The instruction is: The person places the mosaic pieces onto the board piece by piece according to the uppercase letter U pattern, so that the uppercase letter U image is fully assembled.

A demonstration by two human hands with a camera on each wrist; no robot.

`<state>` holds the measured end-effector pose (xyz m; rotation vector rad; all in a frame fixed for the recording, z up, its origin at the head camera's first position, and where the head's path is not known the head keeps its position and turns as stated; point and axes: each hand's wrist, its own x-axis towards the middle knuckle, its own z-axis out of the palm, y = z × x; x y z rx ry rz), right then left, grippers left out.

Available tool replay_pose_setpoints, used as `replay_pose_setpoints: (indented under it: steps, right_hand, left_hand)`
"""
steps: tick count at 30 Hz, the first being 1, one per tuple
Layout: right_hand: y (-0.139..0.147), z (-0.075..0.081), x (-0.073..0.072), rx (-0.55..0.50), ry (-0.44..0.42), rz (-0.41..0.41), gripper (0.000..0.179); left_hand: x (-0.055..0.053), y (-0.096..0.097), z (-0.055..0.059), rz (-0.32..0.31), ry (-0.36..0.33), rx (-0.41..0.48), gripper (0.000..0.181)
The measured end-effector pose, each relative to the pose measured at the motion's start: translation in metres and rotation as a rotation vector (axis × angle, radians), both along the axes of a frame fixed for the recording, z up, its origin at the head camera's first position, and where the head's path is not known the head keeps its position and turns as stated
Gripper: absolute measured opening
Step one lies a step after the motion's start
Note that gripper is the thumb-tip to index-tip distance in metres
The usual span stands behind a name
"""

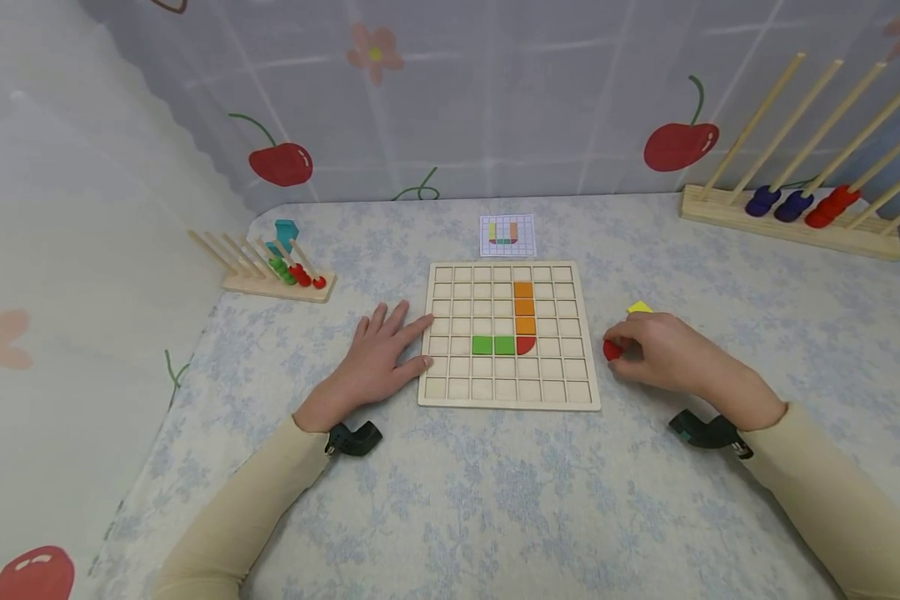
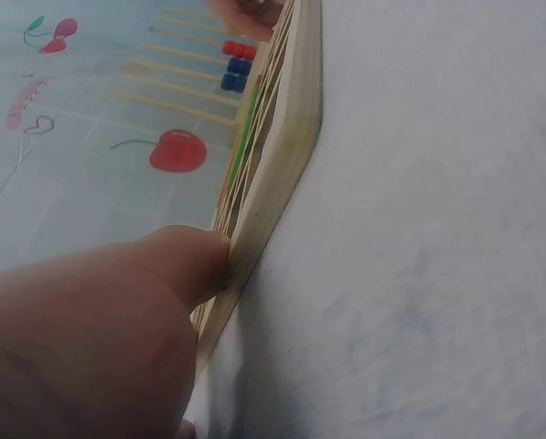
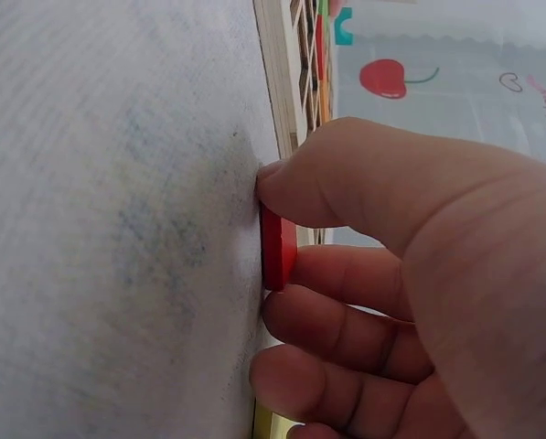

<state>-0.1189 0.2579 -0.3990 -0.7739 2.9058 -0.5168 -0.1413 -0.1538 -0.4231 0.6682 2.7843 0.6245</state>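
A wooden grid board lies on the table. In its cells sit several orange squares, two green squares and a red quarter-round tile. My left hand rests flat with fingers spread, its thumb and index finger touching the board's left edge; the left wrist view shows the thumb against that edge. To the right of the board, my right hand pinches a red tile between thumb and fingers, low at the tabletop. A yellow piece lies just beyond that hand, partly hidden.
Behind the board lies a small pattern card. A small peg rack with green and red beads stands at the left, teal pieces behind it. A larger peg rack with blue and red beads stands at the back right.
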Motion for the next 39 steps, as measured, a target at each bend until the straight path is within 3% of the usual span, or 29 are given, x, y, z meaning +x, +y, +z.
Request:
replay_pose_setpoints:
  steps: [12,17,26,34,39]
  right_hand:
    - [-0.009,0.012,-0.008,0.015,0.048,0.003,0.016]
    - [-0.028,0.021,-0.017,0.026,0.008,0.018,0.022]
    - [-0.075,0.024,-0.029,-0.008,-0.005,0.113,0.022]
    - [-0.115,0.022,-0.039,-0.03,0.011,0.22,0.005]
    - [-0.135,0.023,-0.042,-0.056,-0.003,0.269,0.005]
  left_hand:
    - [-0.001,-0.001,-0.001,0.004,0.0,-0.006,0.064]
    - [-0.002,-0.001,-0.002,0.005,-0.006,-0.009,0.063]
    - [-0.001,-0.001,-0.003,0.001,0.008,-0.002,0.063]
    - [0.0,-0.001,-0.002,-0.01,0.007,0.001,0.064]
    - [-0.002,-0.001,-0.003,-0.014,0.015,-0.01,0.063]
